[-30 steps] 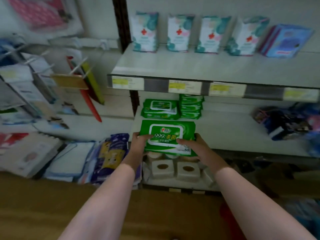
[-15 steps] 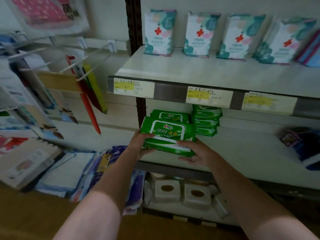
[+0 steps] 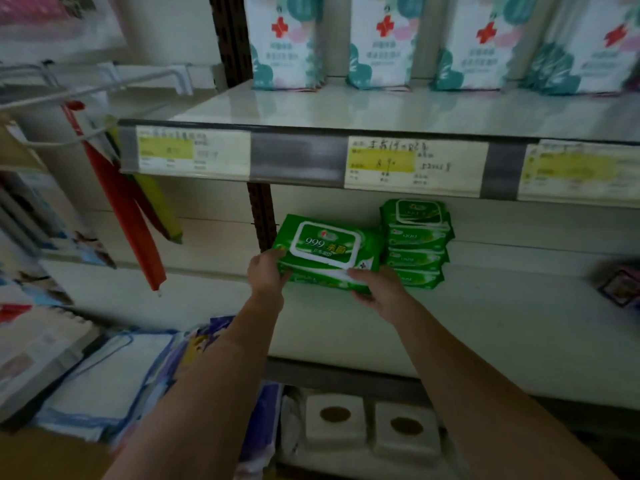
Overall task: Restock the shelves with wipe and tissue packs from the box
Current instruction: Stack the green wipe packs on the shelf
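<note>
A flat green plastic wipe pack with a white-rimmed lid [image 3: 327, 249] sits between both hands, on top of another green pack at the back of the pale middle shelf [image 3: 485, 327]. The left hand [image 3: 266, 273] grips its left end and the right hand [image 3: 379, 289] its front right corner, fingers curled underneath. It lies just beside a stack of smaller green wipe packs [image 3: 415, 244] on its right.

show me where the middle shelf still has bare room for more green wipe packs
Bare white middle shelf runs from the stack of green wipe packs rightward to the dark packet, and along the front edge. Crowded at back left, where both hands hold the large green wipe pack beside that stack.
</note>
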A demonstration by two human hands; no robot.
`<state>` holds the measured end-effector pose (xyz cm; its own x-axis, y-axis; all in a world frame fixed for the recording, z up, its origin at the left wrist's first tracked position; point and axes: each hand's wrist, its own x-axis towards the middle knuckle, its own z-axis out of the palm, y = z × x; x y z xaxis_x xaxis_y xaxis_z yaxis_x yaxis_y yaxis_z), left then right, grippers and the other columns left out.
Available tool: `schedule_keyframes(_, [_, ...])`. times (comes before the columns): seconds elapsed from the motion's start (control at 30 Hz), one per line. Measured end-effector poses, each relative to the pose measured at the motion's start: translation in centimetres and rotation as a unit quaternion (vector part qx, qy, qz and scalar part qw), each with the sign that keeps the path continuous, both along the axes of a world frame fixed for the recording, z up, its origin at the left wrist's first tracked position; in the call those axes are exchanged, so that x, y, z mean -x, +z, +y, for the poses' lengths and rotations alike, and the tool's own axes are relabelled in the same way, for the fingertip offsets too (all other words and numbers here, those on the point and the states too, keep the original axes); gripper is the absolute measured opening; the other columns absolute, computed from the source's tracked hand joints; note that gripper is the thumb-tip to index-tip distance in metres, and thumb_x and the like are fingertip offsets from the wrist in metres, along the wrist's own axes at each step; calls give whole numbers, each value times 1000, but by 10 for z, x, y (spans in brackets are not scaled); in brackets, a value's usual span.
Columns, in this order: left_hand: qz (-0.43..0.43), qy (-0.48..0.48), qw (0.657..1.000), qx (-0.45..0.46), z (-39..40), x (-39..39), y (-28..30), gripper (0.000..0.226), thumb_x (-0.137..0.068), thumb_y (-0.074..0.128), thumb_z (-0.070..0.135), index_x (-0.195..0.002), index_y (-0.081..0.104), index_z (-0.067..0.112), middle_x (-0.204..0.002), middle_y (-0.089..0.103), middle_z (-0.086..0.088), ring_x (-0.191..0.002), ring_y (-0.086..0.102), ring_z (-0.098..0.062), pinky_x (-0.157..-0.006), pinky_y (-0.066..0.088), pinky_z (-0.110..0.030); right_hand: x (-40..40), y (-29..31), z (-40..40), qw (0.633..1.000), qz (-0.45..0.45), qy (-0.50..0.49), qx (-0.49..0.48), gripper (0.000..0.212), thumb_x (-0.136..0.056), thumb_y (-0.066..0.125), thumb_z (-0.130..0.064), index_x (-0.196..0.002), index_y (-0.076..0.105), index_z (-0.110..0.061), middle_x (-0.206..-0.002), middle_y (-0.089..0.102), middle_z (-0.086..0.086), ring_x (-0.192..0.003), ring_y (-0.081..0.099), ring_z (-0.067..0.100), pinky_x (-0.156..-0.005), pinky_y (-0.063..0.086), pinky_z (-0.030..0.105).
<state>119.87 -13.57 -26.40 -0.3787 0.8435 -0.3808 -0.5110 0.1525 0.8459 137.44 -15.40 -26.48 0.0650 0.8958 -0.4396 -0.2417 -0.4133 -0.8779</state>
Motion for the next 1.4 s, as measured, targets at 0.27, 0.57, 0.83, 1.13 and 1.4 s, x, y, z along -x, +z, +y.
schedule_keyframes(0.27, [24,4,1000,6,7,-18,1,47,-82,51,-1,-127,53,10,-126,52,-14,-90,57,-17,-74,51,-24,-4,-2,26,994,-54,-88,-35,51,-82,69,-16,-128,50,-6,-123,58,12,-106,60,28,-92,51,38])
schedule_keyframes(0.57, [52,-102,993,27,-2,-56,33,52,-83,56,4,-133,42,8,-121,54,-11,-101,55,-24,-85,45,-34,-24,-2,10,992,-123,-22,-2,67,-85,47,6,-146,27,-13,-137,48,9,-116,52,29,-104,42,43])
schedule_keyframes(0.83, [100,-207,965,129,-61,-72,76,27,-91,57,17,-117,54,8,-88,47,-7,-81,50,-20,-80,43,-28,-38,53,-59,997,-67,-23,16,56,-87,45,9,-140,30,-2,-108,53,12,-99,51,25,-91,48,35])
schedule_keyframes(1.13, [146,-334,917,160,-156,-150,100,19,-90,58,19,-103,52,6,-81,51,-6,-68,51,-18,-72,48,-31,-91,103,-176,992,-41,-103,51,57,-91,44,8,-144,25,-3,-99,46,7,-89,51,22,-96,45,39])
schedule_keyframes(1.4, [174,-485,845,144,-238,-279,101,12,-91,56,21,-87,56,9,-83,56,-8,-68,53,-17,-62,45,-24,-199,91,-285,973,-87,-193,87,52,-91,47,2,-140,31,1,-105,49,5,-100,51,24,-102,44,44])
